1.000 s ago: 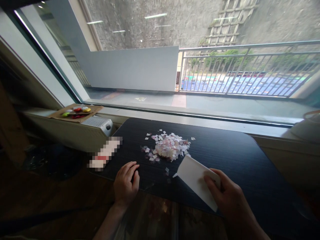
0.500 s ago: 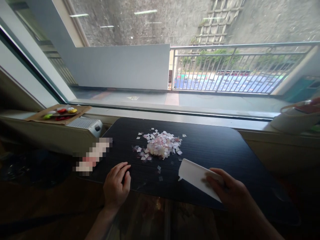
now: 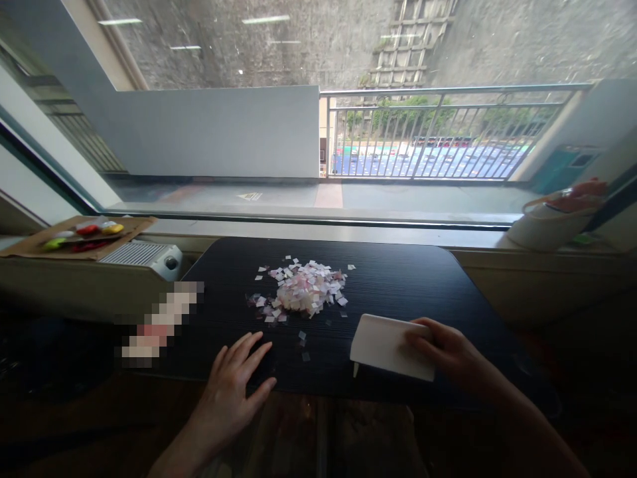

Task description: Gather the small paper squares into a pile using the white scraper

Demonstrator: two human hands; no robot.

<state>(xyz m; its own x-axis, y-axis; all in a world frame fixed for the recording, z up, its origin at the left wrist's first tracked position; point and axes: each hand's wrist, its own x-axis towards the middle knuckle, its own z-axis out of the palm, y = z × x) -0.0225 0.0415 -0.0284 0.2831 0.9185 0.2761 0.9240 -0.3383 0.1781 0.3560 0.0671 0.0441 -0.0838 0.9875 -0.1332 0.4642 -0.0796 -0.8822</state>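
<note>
Got a black table [image 3: 408, 285] here, pushed up near a pale window ledge [image 3: 398, 235]. Got a messy pile of little paper squares [image 3: 309, 287] heaped around the middle of it, mostly white with some pinkish and see-through bits mixed in. Can spot a few strays scattered round the edges, plus two see-through loose squares [image 3: 302, 337] nearer the front, between the hands.

Holding a white panel [image 3: 385, 345] in the right hand [image 3: 440, 342], to the right of the pile, closer to the front and well apart from it. Gripping it by the right end, with thumb on the upper face and most fingertips out of sight behind. Can see a small leg [image 3: 355, 370] poking down at the left end. Can't tell about contact with the tabletop.

Got the left hand [image 3: 233, 382] palm down by the near edge, left of the loose squares, with fingers fanned apart and thumb out to the side. Can't tell: touching the table or just above.

Off to the left, can see a pixelated patch [image 3: 159, 325] along the table's edge, impossible to make out. Past that, can spot a white box [image 3: 162, 260] with a dark knob [image 3: 171, 263], next to some cardboard [image 3: 30, 247].
</note>
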